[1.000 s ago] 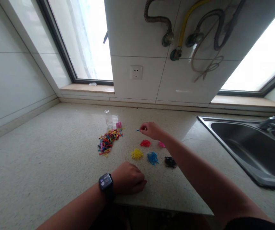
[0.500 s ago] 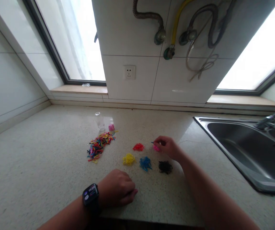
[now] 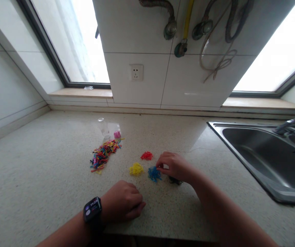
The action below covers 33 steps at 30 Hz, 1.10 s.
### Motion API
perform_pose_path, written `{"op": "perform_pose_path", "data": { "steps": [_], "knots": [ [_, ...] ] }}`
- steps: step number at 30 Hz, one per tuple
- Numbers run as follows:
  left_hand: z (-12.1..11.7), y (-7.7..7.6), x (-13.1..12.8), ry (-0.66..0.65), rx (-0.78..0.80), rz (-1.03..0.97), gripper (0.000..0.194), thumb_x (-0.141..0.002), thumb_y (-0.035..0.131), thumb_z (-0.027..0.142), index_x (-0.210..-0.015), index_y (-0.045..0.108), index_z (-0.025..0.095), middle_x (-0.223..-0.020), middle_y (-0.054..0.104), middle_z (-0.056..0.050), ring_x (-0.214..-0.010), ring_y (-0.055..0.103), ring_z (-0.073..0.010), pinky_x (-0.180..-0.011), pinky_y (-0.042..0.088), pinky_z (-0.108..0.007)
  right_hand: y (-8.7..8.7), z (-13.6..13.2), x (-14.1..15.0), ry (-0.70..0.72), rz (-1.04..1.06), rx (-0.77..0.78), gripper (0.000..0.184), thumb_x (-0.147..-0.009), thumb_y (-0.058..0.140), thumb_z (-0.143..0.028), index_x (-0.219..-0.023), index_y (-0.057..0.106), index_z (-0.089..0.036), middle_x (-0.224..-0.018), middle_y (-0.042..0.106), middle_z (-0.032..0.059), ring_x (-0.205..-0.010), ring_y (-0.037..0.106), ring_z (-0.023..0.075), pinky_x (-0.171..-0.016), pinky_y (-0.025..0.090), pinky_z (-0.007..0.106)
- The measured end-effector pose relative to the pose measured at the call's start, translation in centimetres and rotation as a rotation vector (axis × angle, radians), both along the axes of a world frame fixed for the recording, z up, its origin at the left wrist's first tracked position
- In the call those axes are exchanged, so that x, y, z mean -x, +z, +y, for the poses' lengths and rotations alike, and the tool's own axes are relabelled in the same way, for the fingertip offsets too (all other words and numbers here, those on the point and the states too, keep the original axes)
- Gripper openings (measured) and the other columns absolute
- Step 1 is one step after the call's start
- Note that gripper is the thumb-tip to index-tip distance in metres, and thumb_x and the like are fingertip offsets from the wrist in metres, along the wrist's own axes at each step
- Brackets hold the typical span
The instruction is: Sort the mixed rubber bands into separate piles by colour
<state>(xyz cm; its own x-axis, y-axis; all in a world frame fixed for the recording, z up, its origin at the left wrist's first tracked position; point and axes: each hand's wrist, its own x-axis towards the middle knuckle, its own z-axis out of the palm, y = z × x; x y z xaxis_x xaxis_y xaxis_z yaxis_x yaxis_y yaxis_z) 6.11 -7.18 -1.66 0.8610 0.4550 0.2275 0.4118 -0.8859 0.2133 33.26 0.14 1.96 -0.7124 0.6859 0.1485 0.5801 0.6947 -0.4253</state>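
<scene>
My right hand (image 3: 172, 165) is at the right edge of a pile of blue rubber bands (image 3: 154, 174), thumb and forefinger pinched together. Whatever is between those fingertips is too small to make out. Under its wrist, a pile of black rubber bands (image 3: 175, 180) is partly covered, and the pink pile is hidden behind the hand. A red pile (image 3: 146, 155) and a yellow pile (image 3: 136, 169) lie to the left. My left hand (image 3: 124, 200), with a black watch (image 3: 92, 209) on its wrist, rests curled closed on the counter, holding nothing visible.
A larger heap of mixed-colour rubber bands (image 3: 105, 155) is at the left on the speckled counter (image 3: 47, 178). Behind it are a clear plastic cup (image 3: 103, 128) and a small pink object (image 3: 117, 134). A steel sink (image 3: 260, 161) occupies the right side; a tiled wall stands behind.
My right hand has moved from the pink pile, where it held a small blue band, toward me and left to the blue pile. My left hand stays in place; the view has shifted slightly.
</scene>
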Motion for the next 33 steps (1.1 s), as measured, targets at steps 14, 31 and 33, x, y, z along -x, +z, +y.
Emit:
{"op": "perform_pose_path", "data": {
  "steps": [14, 31, 33],
  "knots": [
    [-0.1, 0.2, 0.1, 0.004, 0.014, 0.007, 0.03, -0.094, 0.046, 0.026, -0.065, 0.047, 0.019, -0.059, 0.056, 0.0, -0.052, 0.049, -0.0124, -0.053, 0.025, -0.034, -3.7, 5.3, -6.5, -0.543, 0.248, 0.154, 0.027, -0.086, 0.055, -0.038, -0.086, 0.071, -0.017, -0.075, 0.068, 0.0036, -0.066, 0.056, 0.0156, -0.062, 0.04, 0.027],
    [-0.1, 0.1, -0.1, 0.016, -0.021, -0.019, 0.03, -0.093, 0.047, 0.025, -0.064, 0.046, 0.019, -0.057, 0.054, 0.0, -0.051, 0.048, -0.0121, -0.051, 0.027, -0.031, -4.4, 6.5, -7.4, -0.584, 0.306, 0.22, 0.031, -0.084, 0.053, -0.043, -0.085, 0.07, -0.017, -0.068, 0.064, 0.0011, -0.064, 0.055, 0.0155, -0.06, 0.04, 0.027],
    [-0.2, 0.1, 0.0, 0.015, -0.025, -0.02, 0.03, -0.094, 0.047, 0.026, -0.064, 0.047, 0.019, -0.057, 0.054, 0.0, -0.051, 0.048, -0.0121, -0.051, 0.028, -0.031, -4.4, 6.5, -7.5, -0.604, 0.321, 0.233, 0.032, -0.084, 0.053, -0.043, -0.085, 0.07, -0.017, -0.067, 0.063, 0.0011, -0.064, 0.055, 0.0158, -0.06, 0.04, 0.027]
  ]
}}
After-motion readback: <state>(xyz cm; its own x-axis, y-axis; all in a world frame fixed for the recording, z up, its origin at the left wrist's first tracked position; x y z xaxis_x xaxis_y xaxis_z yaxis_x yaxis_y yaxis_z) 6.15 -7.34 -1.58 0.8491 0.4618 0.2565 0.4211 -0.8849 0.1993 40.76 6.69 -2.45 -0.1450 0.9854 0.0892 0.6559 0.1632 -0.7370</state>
